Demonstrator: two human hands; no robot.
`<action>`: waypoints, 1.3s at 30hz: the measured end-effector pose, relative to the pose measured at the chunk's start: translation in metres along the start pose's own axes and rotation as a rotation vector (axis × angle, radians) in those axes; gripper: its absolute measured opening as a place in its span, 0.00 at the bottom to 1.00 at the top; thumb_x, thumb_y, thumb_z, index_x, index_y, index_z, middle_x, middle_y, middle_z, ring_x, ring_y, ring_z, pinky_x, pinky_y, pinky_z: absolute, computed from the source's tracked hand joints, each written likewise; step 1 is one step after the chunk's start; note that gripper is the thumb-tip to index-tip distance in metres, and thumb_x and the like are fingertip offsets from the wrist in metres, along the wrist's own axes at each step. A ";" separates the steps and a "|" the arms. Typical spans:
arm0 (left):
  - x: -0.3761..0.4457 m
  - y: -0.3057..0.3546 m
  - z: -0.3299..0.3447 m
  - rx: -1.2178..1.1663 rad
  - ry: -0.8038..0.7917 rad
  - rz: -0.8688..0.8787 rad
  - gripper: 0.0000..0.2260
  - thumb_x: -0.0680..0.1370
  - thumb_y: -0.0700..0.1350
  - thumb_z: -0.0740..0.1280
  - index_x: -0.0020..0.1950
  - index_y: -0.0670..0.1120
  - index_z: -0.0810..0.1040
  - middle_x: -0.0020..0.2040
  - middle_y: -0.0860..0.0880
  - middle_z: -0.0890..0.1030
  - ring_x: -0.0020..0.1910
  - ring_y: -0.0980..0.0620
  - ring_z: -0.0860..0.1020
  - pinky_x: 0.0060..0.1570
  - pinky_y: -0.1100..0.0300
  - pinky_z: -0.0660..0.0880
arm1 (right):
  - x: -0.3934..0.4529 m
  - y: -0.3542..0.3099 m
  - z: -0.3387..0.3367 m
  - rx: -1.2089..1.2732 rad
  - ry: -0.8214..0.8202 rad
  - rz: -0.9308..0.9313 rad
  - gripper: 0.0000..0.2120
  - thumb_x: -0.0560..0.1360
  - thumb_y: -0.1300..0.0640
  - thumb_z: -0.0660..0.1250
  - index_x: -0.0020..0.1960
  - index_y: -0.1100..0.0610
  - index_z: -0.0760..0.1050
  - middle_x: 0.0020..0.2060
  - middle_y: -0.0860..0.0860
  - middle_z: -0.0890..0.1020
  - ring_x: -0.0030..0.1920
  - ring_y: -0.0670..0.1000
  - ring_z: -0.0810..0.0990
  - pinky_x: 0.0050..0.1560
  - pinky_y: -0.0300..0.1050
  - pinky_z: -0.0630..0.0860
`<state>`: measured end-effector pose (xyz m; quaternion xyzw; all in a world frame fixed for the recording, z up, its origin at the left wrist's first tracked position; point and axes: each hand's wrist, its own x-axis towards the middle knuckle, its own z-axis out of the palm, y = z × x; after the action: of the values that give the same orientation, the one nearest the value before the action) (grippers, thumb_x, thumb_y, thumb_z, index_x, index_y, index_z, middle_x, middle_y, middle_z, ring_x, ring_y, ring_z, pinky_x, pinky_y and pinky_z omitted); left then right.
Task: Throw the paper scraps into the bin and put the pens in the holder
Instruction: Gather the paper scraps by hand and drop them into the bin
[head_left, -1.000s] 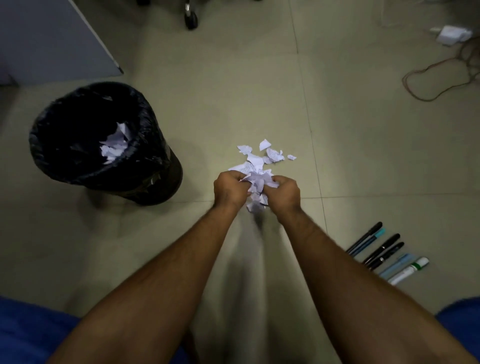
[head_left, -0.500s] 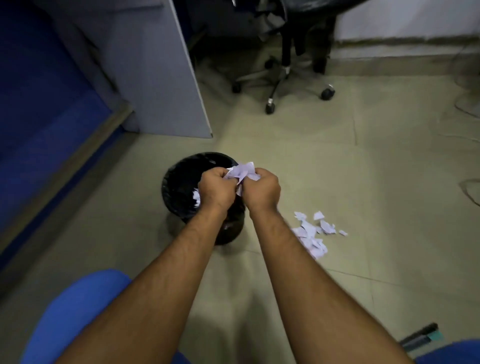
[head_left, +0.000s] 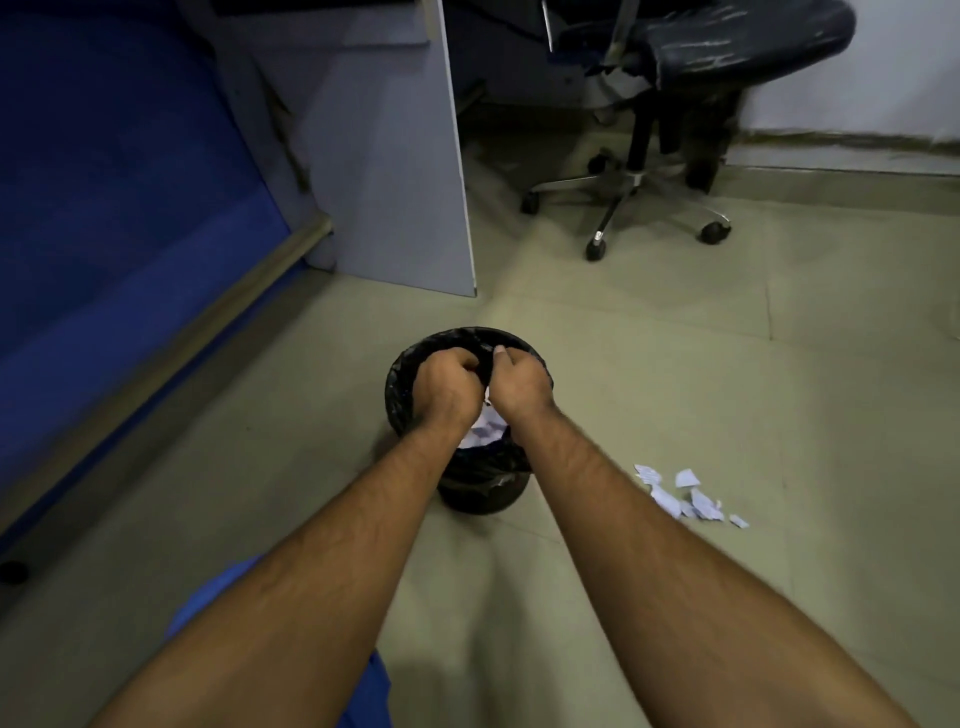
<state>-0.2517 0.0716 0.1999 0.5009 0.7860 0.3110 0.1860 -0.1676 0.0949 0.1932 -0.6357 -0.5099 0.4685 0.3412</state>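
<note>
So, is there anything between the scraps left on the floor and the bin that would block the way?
Nothing visible does. The scraps on the floor lie to the right of the bin, with bare floor between them. Both hands, left hand and right hand, are over the bin's open mouth.

Hands (head_left: 485, 387) hide bin (head_left: 402, 374) mouth; grip unclear.

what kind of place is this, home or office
Most likely an office. A black swivel chair on a wheeled metal base stands by a grey partition panel, with a blue cubicle-style divider at left and a small black-lined waste bin on the beige tiled floor.
</note>
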 end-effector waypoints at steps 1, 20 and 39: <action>-0.002 0.005 0.004 0.002 -0.030 0.043 0.12 0.74 0.39 0.62 0.49 0.47 0.85 0.48 0.49 0.85 0.48 0.48 0.81 0.45 0.61 0.75 | 0.001 0.004 -0.006 -0.002 0.069 -0.019 0.18 0.83 0.53 0.55 0.58 0.61 0.79 0.55 0.60 0.83 0.57 0.61 0.80 0.59 0.50 0.76; -0.125 -0.015 0.266 0.421 -0.763 0.236 0.21 0.73 0.45 0.67 0.65 0.46 0.70 0.63 0.43 0.73 0.63 0.40 0.74 0.58 0.50 0.74 | -0.023 0.312 -0.135 -0.621 0.191 0.319 0.26 0.77 0.47 0.64 0.71 0.57 0.69 0.59 0.60 0.77 0.59 0.63 0.76 0.57 0.51 0.73; -0.129 -0.067 0.315 0.712 -0.765 0.716 0.16 0.76 0.51 0.67 0.62 0.47 0.76 0.61 0.44 0.75 0.56 0.42 0.76 0.52 0.53 0.73 | -0.040 0.365 -0.129 -0.876 0.065 0.053 0.13 0.76 0.52 0.63 0.59 0.50 0.78 0.56 0.54 0.76 0.53 0.59 0.75 0.45 0.48 0.72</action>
<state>-0.0509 0.0297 -0.0801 0.8396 0.5030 -0.1278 0.1603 0.0724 -0.0283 -0.0874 -0.7475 -0.6330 0.1967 0.0432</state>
